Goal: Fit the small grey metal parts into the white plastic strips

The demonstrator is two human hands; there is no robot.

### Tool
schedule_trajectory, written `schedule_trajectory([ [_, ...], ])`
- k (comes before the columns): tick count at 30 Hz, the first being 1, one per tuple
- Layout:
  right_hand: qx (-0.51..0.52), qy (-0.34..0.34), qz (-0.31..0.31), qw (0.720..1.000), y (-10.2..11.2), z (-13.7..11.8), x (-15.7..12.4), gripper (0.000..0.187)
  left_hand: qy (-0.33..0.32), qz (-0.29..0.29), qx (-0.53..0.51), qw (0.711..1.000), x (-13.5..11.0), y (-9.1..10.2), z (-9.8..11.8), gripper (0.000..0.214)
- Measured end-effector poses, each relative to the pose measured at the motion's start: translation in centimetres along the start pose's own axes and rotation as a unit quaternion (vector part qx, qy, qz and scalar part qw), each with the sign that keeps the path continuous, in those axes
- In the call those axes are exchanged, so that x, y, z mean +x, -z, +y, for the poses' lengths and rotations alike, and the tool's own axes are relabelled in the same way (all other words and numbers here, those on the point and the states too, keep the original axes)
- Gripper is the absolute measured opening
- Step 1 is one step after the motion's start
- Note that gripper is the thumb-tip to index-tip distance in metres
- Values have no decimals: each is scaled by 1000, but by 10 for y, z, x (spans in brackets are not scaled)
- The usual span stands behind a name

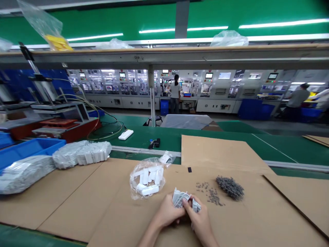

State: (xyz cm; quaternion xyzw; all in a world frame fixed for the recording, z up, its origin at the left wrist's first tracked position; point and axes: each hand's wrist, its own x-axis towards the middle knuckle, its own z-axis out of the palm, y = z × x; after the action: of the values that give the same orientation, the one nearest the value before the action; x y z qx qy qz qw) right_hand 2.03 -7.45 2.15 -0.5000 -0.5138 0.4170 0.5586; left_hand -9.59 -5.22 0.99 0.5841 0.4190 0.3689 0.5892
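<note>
Over the near side of the brown cardboard sheet (120, 216), your left hand (167, 210) and right hand (202, 216) are gripping pale-grey ribbed plastic pieces (178, 198), probably light and stiff; outer sides are likely offering the safest hold. Small dark-grey parts (230, 188) are lying short of the sheet's far edge. Beyond the green worktop (171, 136), a person (175, 92) is standing before white machines (215, 105).

Cardboard (110, 199) carries a bag (134, 182) and apparently plastic bits (230, 188).

Brightly lit, strip lights (282, 24) above (glaring white), soft shadows, edges stretched
</note>
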Motion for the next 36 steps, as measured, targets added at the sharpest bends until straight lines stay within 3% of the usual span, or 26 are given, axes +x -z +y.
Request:
schedule_trajectory([
  [4, 65, -15, 26, 997, 1, 8, 3, 25, -9, 6, -36, 999, 2, 5, 3, 25],
  [9, 189, -46, 75, 978, 2, 23, 8, 24, -25, 92, -84, 992, 9, 11, 2, 26],
  [12, 212, -40, 63, 974, 1, 16, 6, 32, -8, 65, -84, 994, 8, 8, 2, 28],
  [15, 183, -41, 60, 980, 2, 5, 3, 38, 28, -19, -78, 996, 6, 4, 0, 29],
  [16, 160, -39, 67, 984, 3, 2, 2, 37, 32, -22, -73, 997, 6, 3, -2, 29],
  [21, 47, 16, 98, 994, 5, 3, 0, 27, -1, 117, -53, 992, 12, 6, -5, 30],
  [26, -12, 2, -4, 1000, -5, 9, -1, 30, -74, 154, 46, 984, 4, 10, 7, 23],
  [30, -14, -5, -19, 1000, -6, 7, -1, 42, -94, 76, 114, 986, -7, 4, 11, 9],
  [32, -19, 16, -28, 999, -4, 4, -1, 40, -112, 16, 108, 988, -10, -2, 10, 31],
  [36, -50, 84, -18, 995, -1, -2, -1, 14, -146, -54, 72, 985, -12, -9, 13, 67],
])
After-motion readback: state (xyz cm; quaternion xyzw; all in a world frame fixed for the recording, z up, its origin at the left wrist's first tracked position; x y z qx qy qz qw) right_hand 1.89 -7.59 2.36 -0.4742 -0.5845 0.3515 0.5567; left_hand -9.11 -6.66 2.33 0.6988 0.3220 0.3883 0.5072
